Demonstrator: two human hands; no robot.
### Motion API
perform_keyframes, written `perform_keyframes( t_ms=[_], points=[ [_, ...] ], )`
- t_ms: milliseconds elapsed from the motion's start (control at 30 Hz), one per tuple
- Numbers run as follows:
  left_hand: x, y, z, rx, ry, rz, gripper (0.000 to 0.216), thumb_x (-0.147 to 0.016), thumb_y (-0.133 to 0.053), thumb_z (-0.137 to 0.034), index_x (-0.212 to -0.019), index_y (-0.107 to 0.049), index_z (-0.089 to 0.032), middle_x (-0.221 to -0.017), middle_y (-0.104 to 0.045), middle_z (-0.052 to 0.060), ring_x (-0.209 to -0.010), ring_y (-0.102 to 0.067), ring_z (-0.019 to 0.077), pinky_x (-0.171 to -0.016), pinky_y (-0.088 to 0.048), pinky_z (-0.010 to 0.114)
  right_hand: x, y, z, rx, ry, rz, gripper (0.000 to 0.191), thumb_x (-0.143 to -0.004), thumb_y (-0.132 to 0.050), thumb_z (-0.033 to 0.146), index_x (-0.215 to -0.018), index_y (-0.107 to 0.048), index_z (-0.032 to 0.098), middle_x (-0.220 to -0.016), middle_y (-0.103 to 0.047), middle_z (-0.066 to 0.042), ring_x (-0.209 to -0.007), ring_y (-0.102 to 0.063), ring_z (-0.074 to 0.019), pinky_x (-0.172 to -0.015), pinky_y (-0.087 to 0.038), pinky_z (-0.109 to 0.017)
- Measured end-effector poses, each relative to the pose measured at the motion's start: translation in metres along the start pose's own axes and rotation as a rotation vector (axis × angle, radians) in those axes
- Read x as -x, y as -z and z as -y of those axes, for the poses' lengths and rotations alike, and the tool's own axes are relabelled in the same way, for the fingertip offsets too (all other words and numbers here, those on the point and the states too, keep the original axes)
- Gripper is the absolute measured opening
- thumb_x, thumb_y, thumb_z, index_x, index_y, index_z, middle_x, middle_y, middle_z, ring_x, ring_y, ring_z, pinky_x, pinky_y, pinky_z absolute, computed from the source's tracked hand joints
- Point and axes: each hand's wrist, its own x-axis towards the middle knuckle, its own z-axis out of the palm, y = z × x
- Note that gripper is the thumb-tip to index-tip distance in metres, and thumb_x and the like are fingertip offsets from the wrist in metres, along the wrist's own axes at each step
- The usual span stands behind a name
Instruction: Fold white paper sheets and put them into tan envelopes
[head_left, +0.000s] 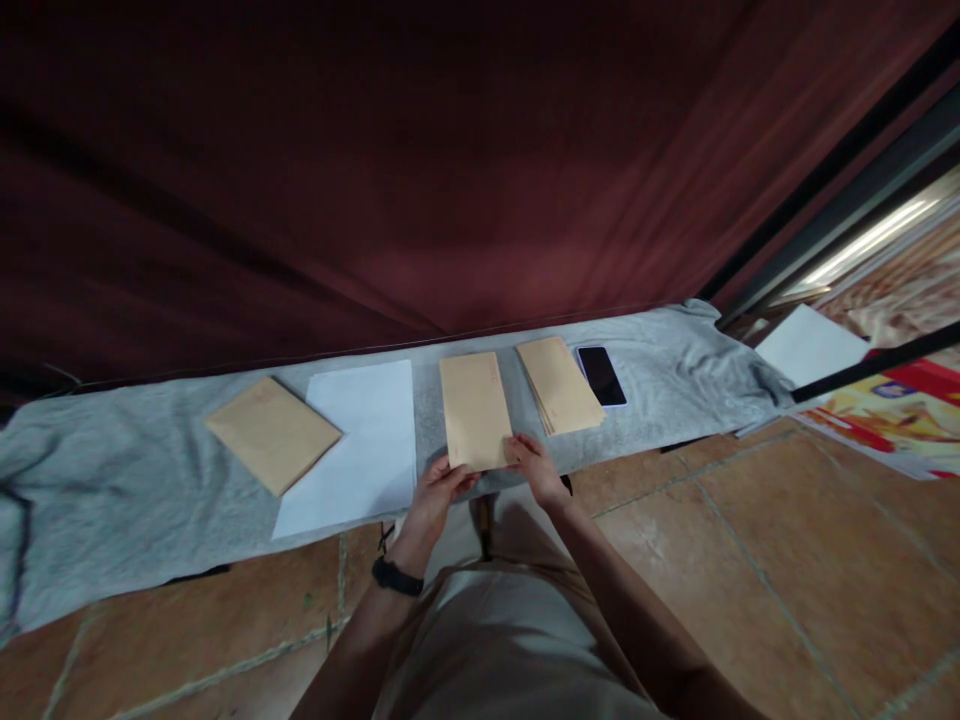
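A tan paper envelope [475, 408] lies lengthwise before me, its near end held between both hands. My left hand [441, 487] pinches the near left corner, thumb on top. At the near right corner, my right hand [534, 464] grips the edge with its fingers closed. Just to the right is a fanned stack of tan envelopes [561, 385]. White paper sheets [367, 430] lie left of the held envelope. Partly on top of them, further left, rests another pile of tan envelopes [272, 435], turned at an angle.
A grey cloth [135, 480] covers the long narrow surface. Beside the right stack lies a phone [601, 376] with a dark screen. A dark red curtain [450, 180] hangs behind. At the far right are a metal frame [847, 220] and a colourful printed box [892, 415].
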Motion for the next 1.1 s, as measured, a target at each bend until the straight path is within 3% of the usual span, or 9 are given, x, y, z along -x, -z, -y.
perform_keyframes(
  t_ms=[133, 300, 533, 867, 1100],
  points=[
    [0.0, -0.003, 0.0, 0.024, 0.02, -0.012, 0.049, -0.054, -0.093, -0.036, -0.093, -0.074, -0.015, -0.087, -0.077, 0.005, -0.07, -0.069, 0.0148, -0.071, -0.055, 0.028, 0.015, 0.003, -0.006, -0.054, -0.062, 0.061, 0.047, -0.054, -0.086, 0.055, -0.078, -0.063, 0.022, -0.07, -0.067, 0.001, -0.064, -0.067, -0.0192, -0.065, -0.058, -0.033],
    [0.002, -0.003, 0.002, -0.019, 0.027, -0.013, 0.048, -0.055, -0.093, -0.037, -0.093, -0.073, -0.015, -0.083, -0.076, 0.005, -0.069, -0.069, 0.0146, -0.069, -0.054, 0.027, 0.016, 0.004, -0.012, -0.074, -0.087, 0.042, 0.047, -0.048, -0.091, 0.051, -0.072, -0.061, 0.023, -0.063, -0.064, 0.002, -0.059, -0.066, -0.0192, -0.06, -0.058, -0.033],
    [0.003, 0.001, 0.0, 0.026, 0.06, -0.013, 0.048, -0.054, -0.093, -0.037, -0.09, -0.07, -0.016, -0.082, -0.075, 0.003, -0.069, -0.069, 0.0134, -0.068, -0.053, 0.025, 0.016, 0.01, -0.013, -0.152, -0.08, 0.063, 0.047, -0.049, -0.094, 0.051, -0.069, -0.062, 0.022, -0.062, -0.063, 0.004, -0.058, -0.066, -0.0166, -0.062, -0.06, -0.032],
    [0.006, -0.009, -0.003, 0.069, 0.05, 0.061, 0.046, -0.061, -0.089, -0.033, -0.099, -0.071, -0.016, -0.086, -0.075, 0.004, -0.072, -0.07, 0.0137, -0.075, -0.055, 0.027, 0.026, 0.004, -0.021, -0.302, -0.171, 0.111, 0.026, -0.067, -0.088, 0.037, -0.08, -0.071, 0.023, -0.082, -0.076, -0.004, -0.081, -0.074, -0.0206, -0.08, -0.061, -0.034],
    [0.005, -0.01, 0.0, 0.018, 0.04, 0.039, 0.046, -0.057, -0.091, -0.032, -0.096, -0.073, -0.015, -0.087, -0.076, 0.006, -0.071, -0.069, 0.0143, -0.073, -0.055, 0.028, 0.027, 0.002, -0.023, -0.23, -0.147, 0.084, 0.022, -0.065, -0.088, 0.04, -0.074, -0.072, 0.028, -0.078, -0.075, -0.002, -0.075, -0.072, -0.0206, -0.075, -0.062, -0.034]
  ],
)
